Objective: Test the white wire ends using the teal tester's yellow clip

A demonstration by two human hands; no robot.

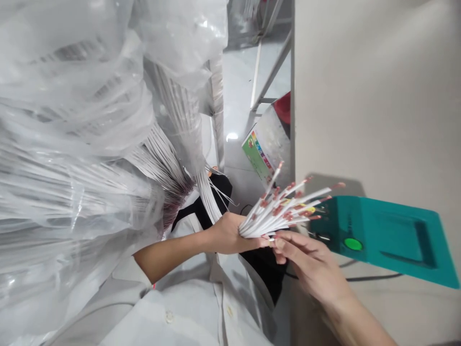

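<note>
A bundle of white wires (pixel 264 218) with reddish, copper-coloured ends fans out to the upper right from my left hand (pixel 228 234), whose fingers are wrapped round it. Behind that hand the wires run on toward the plastic-wrapped lengths at the upper left. My right hand (pixel 311 259) meets the lower edge of the bundle, thumb and fingertips pinched on the tip of a single white wire. Just beyond the wire ends lies a teal device (pixel 374 235) with a round green button (pixel 353 244). Small yellow parts (pixel 306 210) show near its left end, partly hidden by the wires.
Large bunches of white wire in clear plastic (pixel 72 182) fill the left side. A grey table (pixel 370 96) spans the right, with a black cable (pixel 374 278) below the device. On the floor beyond stand a box with a colourful label (pixel 264 149) and a metal frame (pixel 275 72).
</note>
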